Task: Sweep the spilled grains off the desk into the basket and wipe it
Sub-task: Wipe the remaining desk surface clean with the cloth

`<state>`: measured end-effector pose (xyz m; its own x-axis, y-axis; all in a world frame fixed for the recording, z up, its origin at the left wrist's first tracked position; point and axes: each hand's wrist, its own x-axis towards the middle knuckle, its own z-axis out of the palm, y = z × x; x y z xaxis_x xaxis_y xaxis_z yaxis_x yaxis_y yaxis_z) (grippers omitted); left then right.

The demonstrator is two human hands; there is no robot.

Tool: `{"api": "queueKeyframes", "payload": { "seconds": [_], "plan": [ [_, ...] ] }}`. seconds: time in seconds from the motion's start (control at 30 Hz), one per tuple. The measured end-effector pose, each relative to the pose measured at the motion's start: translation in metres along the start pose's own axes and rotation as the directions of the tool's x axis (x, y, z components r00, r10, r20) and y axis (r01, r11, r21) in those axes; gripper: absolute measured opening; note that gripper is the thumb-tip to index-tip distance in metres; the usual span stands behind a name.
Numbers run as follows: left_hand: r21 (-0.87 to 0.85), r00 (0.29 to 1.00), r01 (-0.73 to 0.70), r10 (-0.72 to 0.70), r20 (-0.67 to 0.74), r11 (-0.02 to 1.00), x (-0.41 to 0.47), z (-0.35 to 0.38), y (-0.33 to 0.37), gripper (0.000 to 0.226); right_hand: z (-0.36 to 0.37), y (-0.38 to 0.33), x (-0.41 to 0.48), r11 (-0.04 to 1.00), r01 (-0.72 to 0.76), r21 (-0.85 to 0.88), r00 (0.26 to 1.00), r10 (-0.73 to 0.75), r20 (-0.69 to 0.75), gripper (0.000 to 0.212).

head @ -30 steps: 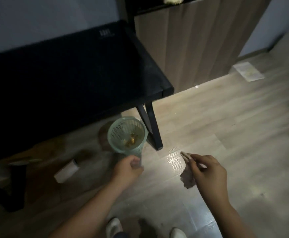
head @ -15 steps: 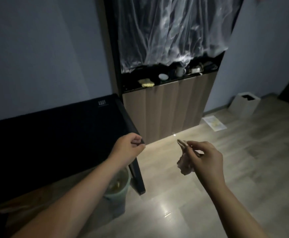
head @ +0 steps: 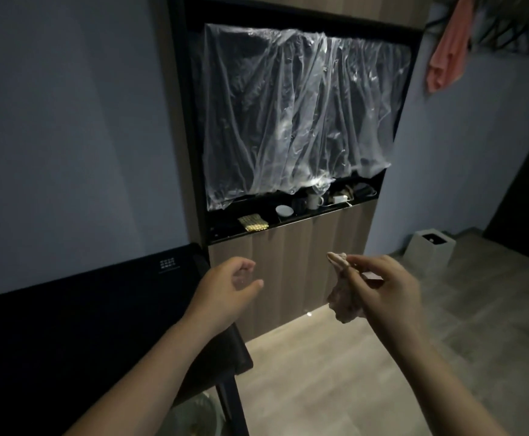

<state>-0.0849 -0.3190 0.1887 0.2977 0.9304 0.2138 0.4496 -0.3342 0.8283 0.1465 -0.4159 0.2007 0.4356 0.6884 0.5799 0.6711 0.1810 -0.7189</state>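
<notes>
A: Where's the basket (head: pixel 205 410) sitting?
B: On the floor (head: pixel 320 388) under the tabletop (head: pixel 68 325) corner. Your left hand (head: pixel 228 287) is hanging loose, holding nothing.
A: And the wiping?
B: Sweeping is looking done, wiping probably waiting: your right hand (head: pixel 389 291) is pinching the cloth (head: pixel 342 300), off the tabletop.

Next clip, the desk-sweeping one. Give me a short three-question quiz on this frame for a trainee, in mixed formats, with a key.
1. True or false: the left hand grips the crumpled cloth.
2. Where is the basket? A) in the right hand B) on the floor beside the black desk leg C) on top of the desk
3. Fill in: the left hand holds ____.
Key: 1 false, the right hand pinches it; 2 B; 3 nothing.
</notes>
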Motion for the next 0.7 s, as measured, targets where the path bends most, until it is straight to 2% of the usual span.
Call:
{"api": "queueKeyframes", "payload": {
  "seconds": [0.27,0.5,0.7],
  "plan": [
    [-0.039,1.0,-0.005,0.005,0.008,0.999,0.08,-0.022,-0.046,0.027,0.058,0.006,0.07,0.998,0.018,-0.054,1.0,-0.019,-0.012,0.019],
    [-0.022,0.996,0.078,-0.079,-0.045,0.997,0.135,-0.017,-0.084,0.03,0.109,0.053,0.121,0.998,0.005,-0.07,0.996,0.001,0.09,0.018],
    [-0.003,0.98,0.154,-0.153,-0.129,0.988,0.184,0.017,-0.1,0.031,0.15,0.112,0.18,0.999,0.035,-0.013,0.982,-0.032,0.186,0.011]
  ]
}}
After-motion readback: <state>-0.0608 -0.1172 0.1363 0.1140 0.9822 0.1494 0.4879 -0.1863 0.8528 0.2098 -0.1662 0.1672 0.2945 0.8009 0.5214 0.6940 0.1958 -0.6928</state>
